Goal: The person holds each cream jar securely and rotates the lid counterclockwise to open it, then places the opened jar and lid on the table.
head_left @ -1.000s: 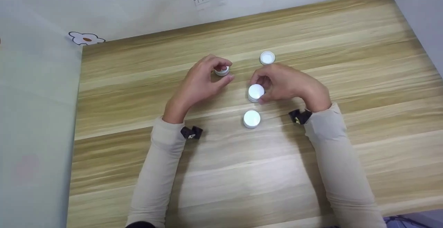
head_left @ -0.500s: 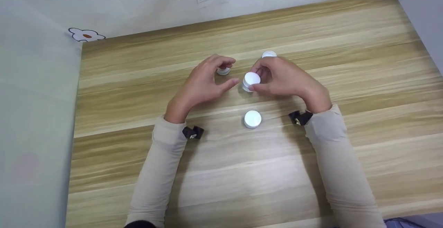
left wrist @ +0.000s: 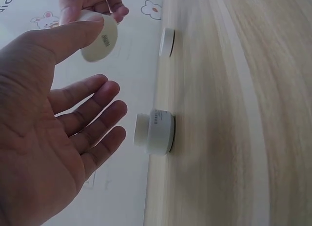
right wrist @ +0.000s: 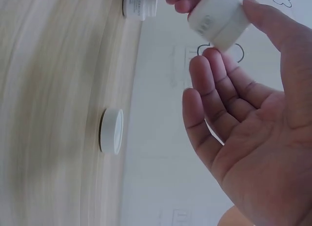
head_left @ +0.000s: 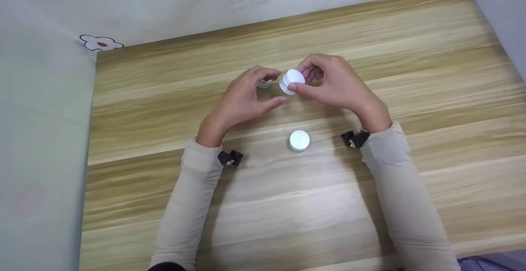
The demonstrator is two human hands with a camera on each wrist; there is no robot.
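My right hand (head_left: 335, 79) pinches a small white lidded jar (head_left: 295, 77) between thumb and fingers, raised above the table and tilted, with printing on its underside in the left wrist view. My left hand (head_left: 242, 98) has thumb and fingers spread apart and holds nothing; its thumb overlaps the raised jar in the left wrist view. Just beyond the left fingers stands an uncapped white jar (left wrist: 158, 132), its neck showing. A loose white lid (right wrist: 112, 131) lies on the table, hidden behind the right hand in the head view.
Another lidded white jar (head_left: 299, 140) stands nearer the person, between the forearms. The wood-grain table (head_left: 263, 205) meets a pale wall covering (head_left: 164, 8) with flower prints along its back edge.
The right hand has lifted the lidded jar off the table and carried it away from the person and slightly left, tilting it. The left hand stays almost in place.
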